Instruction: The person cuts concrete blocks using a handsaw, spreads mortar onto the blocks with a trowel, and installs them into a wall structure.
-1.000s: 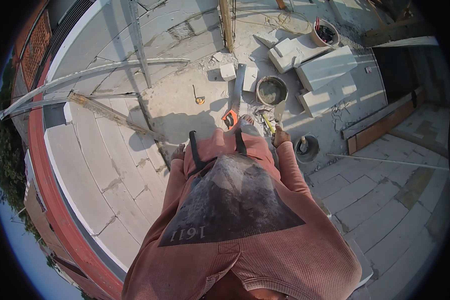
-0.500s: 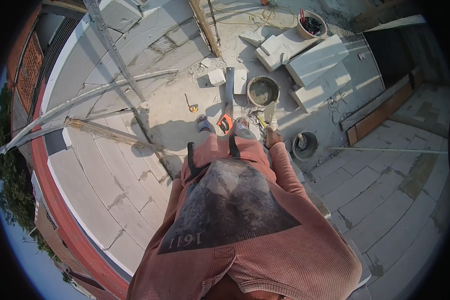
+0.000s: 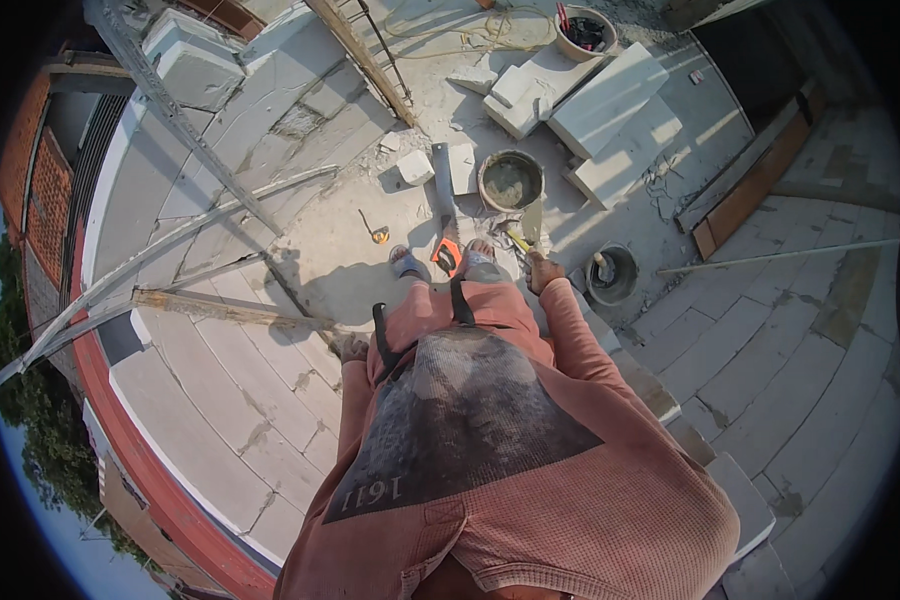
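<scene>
My right hand (image 3: pixel 543 272) is closed around the handle of a trowel (image 3: pixel 533 222), whose blade points away from me. Just left of the blade lies a yellow-handled tool (image 3: pixel 517 240) of a kind I cannot make out. My left hand (image 3: pixel 354 347) hangs beside my left thigh, partly shaded, its fingers not clear. Between my feet rests a handsaw (image 3: pixel 443 190) with an orange handle. A bucket (image 3: pixel 484 195) of grey mortar stands beyond the trowel. To the right of my right hand is a dark bucket (image 3: pixel 625 290) with a tool inside.
A tape measure (image 3: pixel 380 236) lies on the floor at left. Pale blocks (image 3: pixel 610 100) are stacked ahead, near a tub (image 3: pixel 568 45) of tools. Block walls flank me at left and right. A wooden beam (image 3: pixel 225 306) and metal bars (image 3: pixel 185 225) cross the left side.
The view has shifted slightly, so the floor things appear a little lower and further left. My left hand has come into sight beside my thigh. My right hand still holds the trowel.
</scene>
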Demonstrator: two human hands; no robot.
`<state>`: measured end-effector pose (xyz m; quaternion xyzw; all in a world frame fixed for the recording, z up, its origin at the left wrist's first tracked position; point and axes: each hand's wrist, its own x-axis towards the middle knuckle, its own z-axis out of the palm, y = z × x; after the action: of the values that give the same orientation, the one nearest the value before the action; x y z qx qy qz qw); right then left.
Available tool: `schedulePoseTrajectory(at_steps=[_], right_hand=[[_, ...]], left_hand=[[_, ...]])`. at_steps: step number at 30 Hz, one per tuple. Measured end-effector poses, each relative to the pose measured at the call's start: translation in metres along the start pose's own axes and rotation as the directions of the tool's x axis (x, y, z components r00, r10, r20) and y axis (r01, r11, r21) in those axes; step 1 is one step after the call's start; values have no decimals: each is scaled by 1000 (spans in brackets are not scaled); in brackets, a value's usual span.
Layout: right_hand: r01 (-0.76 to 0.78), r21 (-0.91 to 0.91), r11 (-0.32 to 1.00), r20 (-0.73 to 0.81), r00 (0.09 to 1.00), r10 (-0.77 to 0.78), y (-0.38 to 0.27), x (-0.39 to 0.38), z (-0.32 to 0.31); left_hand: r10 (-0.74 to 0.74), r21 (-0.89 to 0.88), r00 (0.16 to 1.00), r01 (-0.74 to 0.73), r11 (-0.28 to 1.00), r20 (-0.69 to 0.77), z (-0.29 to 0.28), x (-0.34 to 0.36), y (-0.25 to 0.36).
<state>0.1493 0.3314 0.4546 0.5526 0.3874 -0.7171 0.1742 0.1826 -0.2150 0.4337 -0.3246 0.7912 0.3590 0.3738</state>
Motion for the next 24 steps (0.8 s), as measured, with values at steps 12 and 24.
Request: schedulePoseTrajectory(at_steps=[12,24], right_hand=[[50,179,983,-114,993,-30,32,-31,-25],[98,197,975,-310,950,-33,101,-79,38]], left_hand=[[72,276,983,-117,954,168,-7,71,-18],[-53,-230,983,94,969,177,-90,62,111]])
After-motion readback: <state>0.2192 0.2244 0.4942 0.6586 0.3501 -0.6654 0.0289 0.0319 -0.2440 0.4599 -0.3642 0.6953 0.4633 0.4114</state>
